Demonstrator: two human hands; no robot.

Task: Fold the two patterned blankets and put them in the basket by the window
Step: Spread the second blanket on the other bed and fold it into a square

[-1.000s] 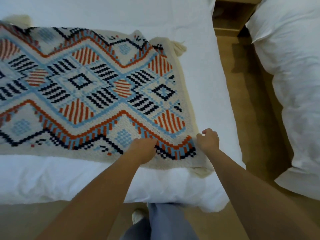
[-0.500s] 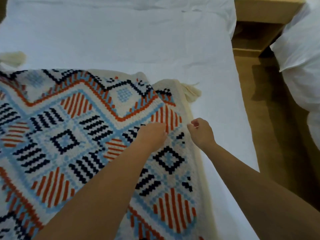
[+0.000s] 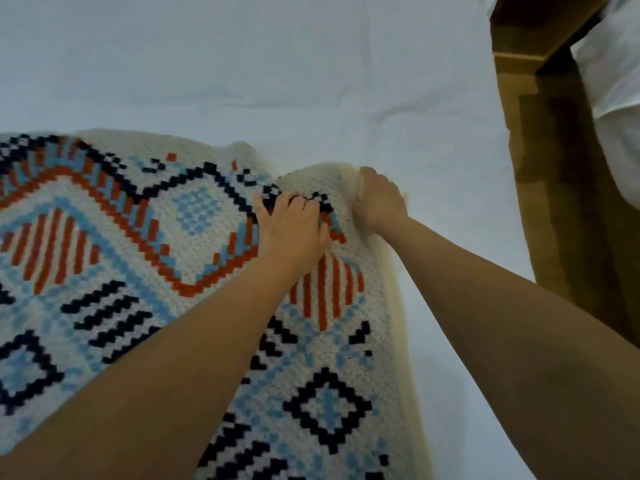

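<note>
A cream knitted blanket [image 3: 145,271] with orange, light-blue and navy diamond patterns lies spread over the white bed. My left hand [image 3: 291,226] lies on its far right corner area, fingers curled into the patterned fabric. My right hand [image 3: 379,199] grips the cream border at the blanket's far right corner, which is lifted into a small ridge. Both forearms reach across the blanket from the near side. Only one blanket is in view, and no basket shows.
The white bed sheet [image 3: 277,71] stretches beyond the blanket. A brown floor strip [image 3: 571,202] runs along the bed's right side, with a wooden nightstand [image 3: 530,26] at top right and a second white bed [image 3: 616,98] beyond it.
Both hands have travelled from the blanket's near edge up to its far right corner and taken hold there. The view has leaned in closer over the bed.
</note>
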